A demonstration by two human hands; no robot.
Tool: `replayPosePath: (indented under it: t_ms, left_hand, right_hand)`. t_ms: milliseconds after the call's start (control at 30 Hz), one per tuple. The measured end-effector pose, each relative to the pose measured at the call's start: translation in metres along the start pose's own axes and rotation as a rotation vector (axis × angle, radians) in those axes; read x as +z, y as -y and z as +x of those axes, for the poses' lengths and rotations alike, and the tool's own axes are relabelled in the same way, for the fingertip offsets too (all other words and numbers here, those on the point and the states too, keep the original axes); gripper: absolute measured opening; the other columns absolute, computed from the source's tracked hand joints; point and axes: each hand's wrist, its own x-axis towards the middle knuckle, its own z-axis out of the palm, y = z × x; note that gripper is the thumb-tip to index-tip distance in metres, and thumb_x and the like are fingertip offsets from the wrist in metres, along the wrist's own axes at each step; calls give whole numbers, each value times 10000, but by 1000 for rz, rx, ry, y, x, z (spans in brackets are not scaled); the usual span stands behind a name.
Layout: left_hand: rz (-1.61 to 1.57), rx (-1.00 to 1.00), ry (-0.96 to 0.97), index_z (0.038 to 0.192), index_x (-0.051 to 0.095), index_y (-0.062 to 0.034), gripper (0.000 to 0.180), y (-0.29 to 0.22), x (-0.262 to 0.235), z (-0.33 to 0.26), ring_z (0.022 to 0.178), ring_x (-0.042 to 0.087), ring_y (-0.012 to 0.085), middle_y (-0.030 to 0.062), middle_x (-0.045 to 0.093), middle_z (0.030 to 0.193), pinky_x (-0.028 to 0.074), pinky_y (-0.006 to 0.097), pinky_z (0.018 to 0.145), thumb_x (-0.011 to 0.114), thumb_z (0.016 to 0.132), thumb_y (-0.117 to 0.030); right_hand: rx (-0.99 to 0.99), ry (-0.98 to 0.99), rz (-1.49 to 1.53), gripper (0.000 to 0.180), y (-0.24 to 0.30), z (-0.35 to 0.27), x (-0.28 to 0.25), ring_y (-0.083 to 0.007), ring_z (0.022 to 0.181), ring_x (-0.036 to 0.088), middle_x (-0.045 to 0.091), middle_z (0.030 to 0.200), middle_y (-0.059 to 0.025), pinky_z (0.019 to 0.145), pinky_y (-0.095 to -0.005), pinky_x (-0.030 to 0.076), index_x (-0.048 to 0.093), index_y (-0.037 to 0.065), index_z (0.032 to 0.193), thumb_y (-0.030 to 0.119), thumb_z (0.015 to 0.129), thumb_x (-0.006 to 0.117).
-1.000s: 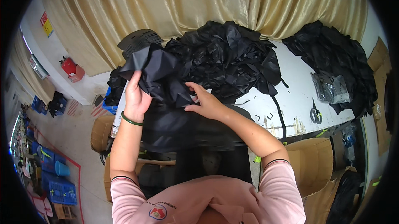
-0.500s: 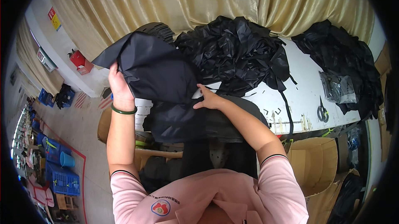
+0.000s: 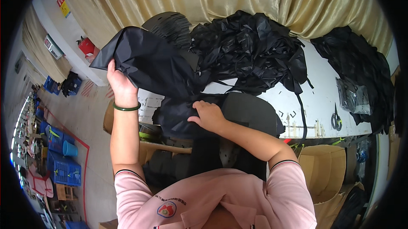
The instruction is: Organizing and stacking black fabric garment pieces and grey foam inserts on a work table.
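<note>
Your left hand (image 3: 120, 85) grips the black fabric piece (image 3: 153, 65) lifted at the upper left of the frame, your right hand (image 3: 208, 116) presses flat and open on its lower part at the centre, and the big black pile (image 3: 250, 50) on the white table (image 3: 323, 101) seems not yet handled.

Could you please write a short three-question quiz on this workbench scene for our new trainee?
1. True or false: the left hand lifts a black fabric piece up off the white table.
2. What does the right hand press on? A) the scissors B) the lower end of the same fabric C) a cardboard box
3. What is worn on the left wrist?

Key: 1 true; 2 B; 3 a dark green bangle.
</note>
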Motion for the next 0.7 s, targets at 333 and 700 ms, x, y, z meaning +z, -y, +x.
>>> replayPosePath:
  t_ms: [333,700]
  left_hand:
    - [24,60,-67,1300,500,18,455,-20,-16,5,1246,487,335,170,528,1346,330,468,1104,346,993,-280]
    - [1401,565,1016,1278,534,-73,546,16,-31,-32,1267,463,293,131,487,1377,352,390,1063,740,787,-193]
  right_hand:
    - [243,-332,100,250,-27,54,19,-287,951,572,586,937,-88,774,-422,418,542,78,954,163,753,665]
    - [-285,144,-66,138,-10,71,-159,-321,851,647,666,914,-116,726,-398,515,621,55,964,82,833,587]
